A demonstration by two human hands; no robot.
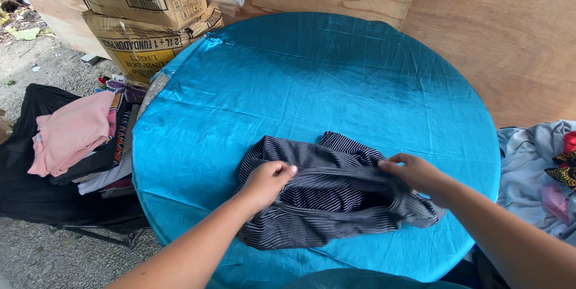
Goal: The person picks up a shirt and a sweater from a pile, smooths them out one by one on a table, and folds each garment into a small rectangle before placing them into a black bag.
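Low in the frame, the left hand and right hand each pinch the dark pinstriped fabric garment, stretching its opening flat on the round table's shiny teal cloth.

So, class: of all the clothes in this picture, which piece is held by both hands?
The dark striped garment on the blue round table. The left hand and right hand both grip it; the pink top lies untouched on the side pile.
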